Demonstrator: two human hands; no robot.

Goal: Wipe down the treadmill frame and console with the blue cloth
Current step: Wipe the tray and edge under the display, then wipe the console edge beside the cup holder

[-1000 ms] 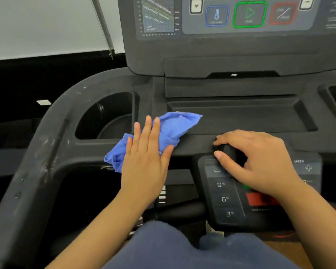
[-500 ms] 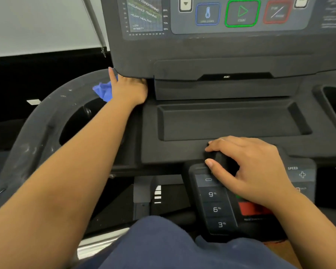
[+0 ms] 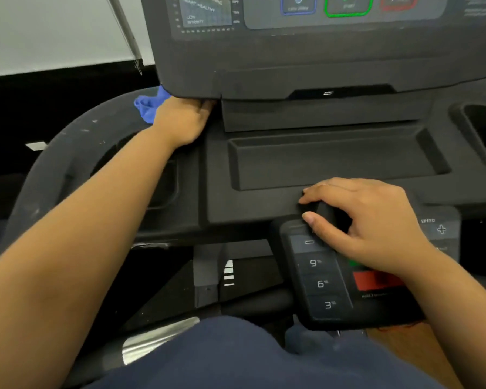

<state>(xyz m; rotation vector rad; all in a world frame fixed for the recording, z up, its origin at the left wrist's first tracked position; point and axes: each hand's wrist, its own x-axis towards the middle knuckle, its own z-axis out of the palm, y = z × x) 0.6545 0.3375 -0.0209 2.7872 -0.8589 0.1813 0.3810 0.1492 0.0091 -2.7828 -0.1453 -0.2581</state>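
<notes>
Since a second ago the left hand (image 3: 180,122) has carried the blue cloth (image 3: 148,106) from the deck (image 3: 250,203) to the left corner of the console (image 3: 292,60), fingers hidden, grip unclear; right hand (image 3: 376,220) clasps a dark knob (image 3: 330,211); speckled frame (image 3: 48,169) probably remains

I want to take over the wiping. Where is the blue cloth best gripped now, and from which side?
Probably the bunched end of the blue cloth that sticks out left of the left hand, coming from the left: the rest is hidden under that hand and the console overhang.
</notes>
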